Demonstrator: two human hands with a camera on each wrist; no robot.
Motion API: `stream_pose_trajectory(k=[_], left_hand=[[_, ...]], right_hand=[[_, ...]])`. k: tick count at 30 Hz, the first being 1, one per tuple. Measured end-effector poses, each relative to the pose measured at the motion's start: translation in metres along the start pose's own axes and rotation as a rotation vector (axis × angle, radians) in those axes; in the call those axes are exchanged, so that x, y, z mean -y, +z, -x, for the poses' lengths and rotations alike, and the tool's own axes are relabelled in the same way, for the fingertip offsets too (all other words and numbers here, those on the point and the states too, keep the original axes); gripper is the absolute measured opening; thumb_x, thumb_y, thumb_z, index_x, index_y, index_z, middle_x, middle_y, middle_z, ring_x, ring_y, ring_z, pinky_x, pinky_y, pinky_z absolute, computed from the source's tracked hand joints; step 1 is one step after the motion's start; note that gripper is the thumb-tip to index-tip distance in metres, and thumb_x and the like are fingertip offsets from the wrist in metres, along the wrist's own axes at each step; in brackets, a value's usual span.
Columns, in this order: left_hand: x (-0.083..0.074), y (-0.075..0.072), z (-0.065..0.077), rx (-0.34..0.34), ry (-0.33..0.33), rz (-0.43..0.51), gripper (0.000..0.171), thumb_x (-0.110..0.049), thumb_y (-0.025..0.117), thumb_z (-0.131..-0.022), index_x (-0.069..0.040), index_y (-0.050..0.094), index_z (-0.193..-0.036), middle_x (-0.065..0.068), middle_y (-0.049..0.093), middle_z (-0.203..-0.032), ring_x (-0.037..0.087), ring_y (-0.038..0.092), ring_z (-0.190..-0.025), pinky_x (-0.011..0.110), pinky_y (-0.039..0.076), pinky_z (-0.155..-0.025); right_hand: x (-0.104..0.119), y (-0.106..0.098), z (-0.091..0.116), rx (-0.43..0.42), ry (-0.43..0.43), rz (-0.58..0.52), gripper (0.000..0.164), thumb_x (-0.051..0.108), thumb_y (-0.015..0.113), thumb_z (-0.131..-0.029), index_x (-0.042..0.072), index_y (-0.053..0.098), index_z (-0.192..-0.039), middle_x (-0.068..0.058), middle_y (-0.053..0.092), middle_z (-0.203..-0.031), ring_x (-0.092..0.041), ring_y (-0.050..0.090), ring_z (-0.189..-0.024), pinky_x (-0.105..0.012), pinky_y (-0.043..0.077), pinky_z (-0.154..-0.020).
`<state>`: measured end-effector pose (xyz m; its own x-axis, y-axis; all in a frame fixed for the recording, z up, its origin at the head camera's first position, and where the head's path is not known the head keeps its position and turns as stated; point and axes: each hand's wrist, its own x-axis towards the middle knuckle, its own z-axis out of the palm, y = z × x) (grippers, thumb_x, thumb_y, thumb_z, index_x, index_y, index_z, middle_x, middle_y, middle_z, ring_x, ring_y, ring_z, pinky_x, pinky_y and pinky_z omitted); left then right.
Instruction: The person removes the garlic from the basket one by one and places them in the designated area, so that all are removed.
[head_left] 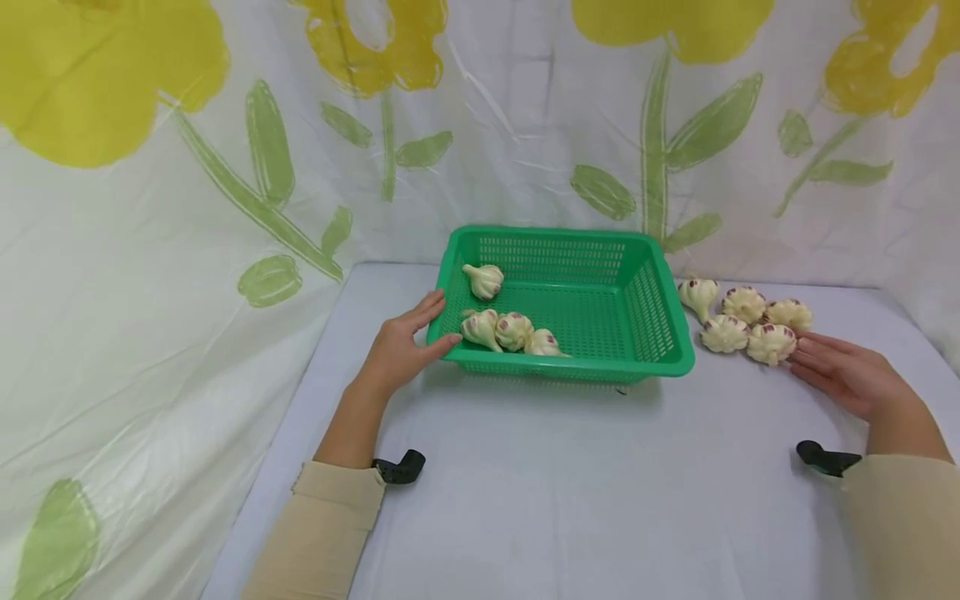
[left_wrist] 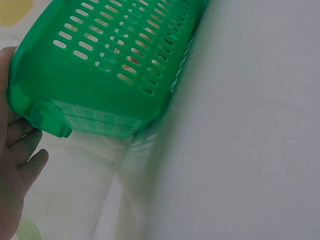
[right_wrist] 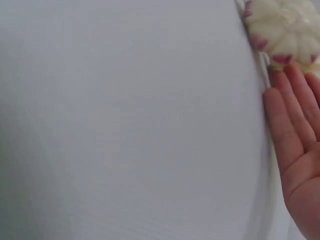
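A green plastic basket [head_left: 555, 367] with slotted walls stands on the table. My left hand [head_left: 401, 346] holds its left front corner, the thumb on the rim and the other fingers along the outer left side. The left wrist view shows several fingers [left_wrist: 31, 167] below the basket's lip. Inside, several garlic bulbs [head_left: 480, 327] lie at the left end and along the front wall. To the basket's right is a cluster of several more garlic bulbs [head_left: 724, 333]. My right hand [head_left: 851, 375], fingers extended, reaches the nearest bulb [head_left: 772, 342] from the right; its fingertips are at that bulb.
A white cloth covers the table [head_left: 562, 483]. Behind and to the left hangs a pale curtain [head_left: 517, 150] with yellow flowers and green leaves, close to the basket's back. Black straps with small dark parts [head_left: 401, 468] sit at both wrists.
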<state>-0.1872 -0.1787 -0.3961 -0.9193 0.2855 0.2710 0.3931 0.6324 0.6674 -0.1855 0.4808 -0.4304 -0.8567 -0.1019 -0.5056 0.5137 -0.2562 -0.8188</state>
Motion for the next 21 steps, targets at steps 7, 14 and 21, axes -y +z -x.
stream_pose_trajectory(k=[7, 14, 21], left_hand=[[-0.001, 0.000, 0.002, 0.004, -0.010, -0.029, 0.069, -0.045, 0.070, -0.090, -0.012, 0.048, -0.146, -0.004, 0.040, -0.155, 0.018, 0.037, -0.144, 0.043, 0.038, -0.114], [-0.002, 0.000, 0.001, 0.006, -0.009, -0.030, 0.068, -0.042, 0.070, -0.090, -0.011, 0.048, -0.146, -0.004, 0.040, -0.155, 0.019, 0.038, -0.143, 0.044, 0.037, -0.114], [-0.001, 0.000, 0.000, 0.000, 0.002, 0.002, 0.067, -0.040, 0.071, -0.090, -0.009, 0.049, -0.145, -0.004, 0.040, -0.155, 0.018, 0.037, -0.144, 0.042, 0.037, -0.114]], right_hand=[[0.030, -0.012, 0.007, -0.072, 0.065, 0.521, 0.018, 0.049, 0.056, -0.097, 0.037, 0.051, -0.109, 0.027, 0.067, -0.088, 0.003, 0.068, -0.083, -0.030, 0.060, -0.077], [0.074, 0.007, 0.012, -0.096, -0.093, 0.719, 0.008, 0.052, 0.052, -0.097, 0.046, 0.052, -0.102, 0.033, 0.062, -0.086, 0.009, 0.064, -0.079, -0.021, 0.058, -0.069], [0.116, 0.070, 0.009, -0.021, -0.255, 0.874, 0.013, 0.039, 0.050, -0.102, 0.049, 0.059, -0.104, 0.030, 0.066, -0.095, 0.007, 0.066, -0.086, -0.017, 0.056, -0.071]])
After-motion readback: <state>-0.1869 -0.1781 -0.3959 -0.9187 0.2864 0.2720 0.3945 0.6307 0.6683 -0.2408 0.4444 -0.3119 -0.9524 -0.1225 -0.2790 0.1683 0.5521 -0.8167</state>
